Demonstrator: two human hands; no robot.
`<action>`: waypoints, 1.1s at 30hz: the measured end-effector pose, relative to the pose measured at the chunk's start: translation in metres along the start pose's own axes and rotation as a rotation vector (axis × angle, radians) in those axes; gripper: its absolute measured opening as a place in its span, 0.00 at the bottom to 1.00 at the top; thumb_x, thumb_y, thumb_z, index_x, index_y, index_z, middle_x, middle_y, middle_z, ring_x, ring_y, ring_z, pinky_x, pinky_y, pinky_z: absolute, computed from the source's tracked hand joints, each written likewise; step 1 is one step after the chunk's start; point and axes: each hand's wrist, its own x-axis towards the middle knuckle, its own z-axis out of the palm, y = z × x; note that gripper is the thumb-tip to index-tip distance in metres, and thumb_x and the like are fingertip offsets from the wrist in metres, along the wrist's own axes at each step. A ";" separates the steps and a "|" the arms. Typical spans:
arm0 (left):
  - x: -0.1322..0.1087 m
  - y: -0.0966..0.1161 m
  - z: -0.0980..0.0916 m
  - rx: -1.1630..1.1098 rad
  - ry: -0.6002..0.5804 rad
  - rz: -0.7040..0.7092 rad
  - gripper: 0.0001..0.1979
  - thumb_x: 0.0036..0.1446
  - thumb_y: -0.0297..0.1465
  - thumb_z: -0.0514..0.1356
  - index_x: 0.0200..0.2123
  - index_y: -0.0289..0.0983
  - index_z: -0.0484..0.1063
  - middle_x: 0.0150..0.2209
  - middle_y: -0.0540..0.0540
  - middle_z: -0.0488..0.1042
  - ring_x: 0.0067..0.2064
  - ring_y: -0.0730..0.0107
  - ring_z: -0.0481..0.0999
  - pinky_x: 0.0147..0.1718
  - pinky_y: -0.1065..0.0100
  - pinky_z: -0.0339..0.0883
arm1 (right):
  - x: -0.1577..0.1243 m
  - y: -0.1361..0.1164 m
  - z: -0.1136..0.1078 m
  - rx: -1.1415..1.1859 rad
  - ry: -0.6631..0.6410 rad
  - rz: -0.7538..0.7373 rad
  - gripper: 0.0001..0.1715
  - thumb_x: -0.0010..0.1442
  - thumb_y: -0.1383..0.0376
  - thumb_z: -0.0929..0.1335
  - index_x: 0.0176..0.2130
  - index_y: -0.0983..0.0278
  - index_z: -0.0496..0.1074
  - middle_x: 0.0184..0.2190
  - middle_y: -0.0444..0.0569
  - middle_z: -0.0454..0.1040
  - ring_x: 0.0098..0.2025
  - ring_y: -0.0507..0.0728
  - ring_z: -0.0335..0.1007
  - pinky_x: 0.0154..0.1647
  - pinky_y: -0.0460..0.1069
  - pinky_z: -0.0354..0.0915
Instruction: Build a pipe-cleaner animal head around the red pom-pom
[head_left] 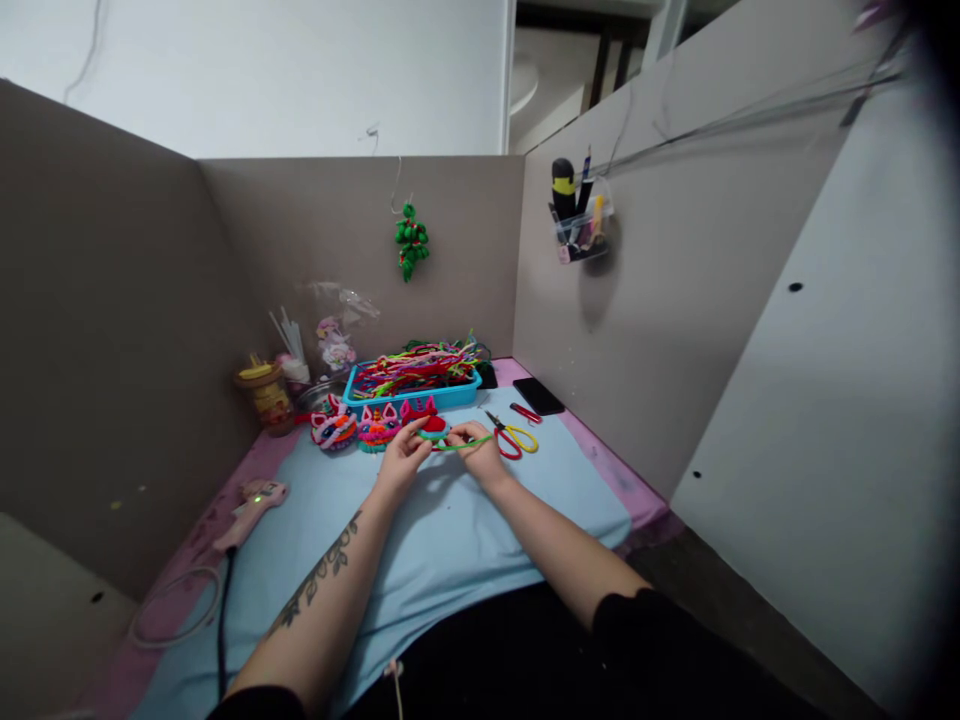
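My left hand (403, 457) and my right hand (480, 447) meet over the light blue cloth (450, 540). Both pinch a green pipe cleaner (463, 444) that runs between them. Its left end coils into a small round piece (433, 432) at my left fingertips. Just behind the hands lie finished pipe-cleaner cat faces (335, 428), one pink and blue, another orange and pink (377, 427), and a red one (421, 409).
A blue tray (411, 394) of several coloured pipe cleaners stands at the back. Red and yellow scissors (513, 436) and a black phone (538, 395) lie to the right. A pink glue gun (251, 506) with its cord sits at left. Partition walls enclose the desk.
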 end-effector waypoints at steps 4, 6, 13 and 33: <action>-0.001 0.000 0.000 -0.012 0.005 -0.004 0.32 0.45 0.38 0.69 0.53 0.33 0.69 0.24 0.51 0.70 0.28 0.73 0.69 0.30 0.71 0.61 | 0.000 0.001 0.002 0.035 -0.002 0.052 0.09 0.51 0.60 0.68 0.29 0.63 0.74 0.27 0.47 0.75 0.30 0.55 0.69 0.33 0.50 0.65; -0.001 0.001 0.001 -0.025 0.004 -0.009 0.32 0.45 0.38 0.69 0.53 0.33 0.69 0.25 0.51 0.70 0.28 0.73 0.69 0.31 0.71 0.62 | 0.000 0.000 0.003 0.045 0.003 0.070 0.09 0.50 0.60 0.68 0.29 0.63 0.73 0.26 0.46 0.74 0.28 0.54 0.68 0.31 0.49 0.64; -0.004 0.004 0.004 -0.024 -0.005 -0.025 0.32 0.45 0.37 0.69 0.54 0.33 0.69 0.25 0.51 0.70 0.28 0.74 0.68 0.30 0.72 0.59 | -0.004 -0.003 0.003 0.051 0.013 0.083 0.08 0.50 0.61 0.67 0.29 0.63 0.74 0.28 0.46 0.75 0.31 0.55 0.69 0.34 0.49 0.65; -0.003 0.001 0.007 -0.051 0.022 -0.004 0.32 0.45 0.36 0.69 0.54 0.34 0.68 0.30 0.48 0.74 0.33 0.70 0.72 0.35 0.70 0.63 | -0.006 0.013 0.009 0.074 0.016 0.105 0.13 0.50 0.58 0.70 0.34 0.64 0.76 0.34 0.51 0.78 0.36 0.58 0.73 0.39 0.52 0.68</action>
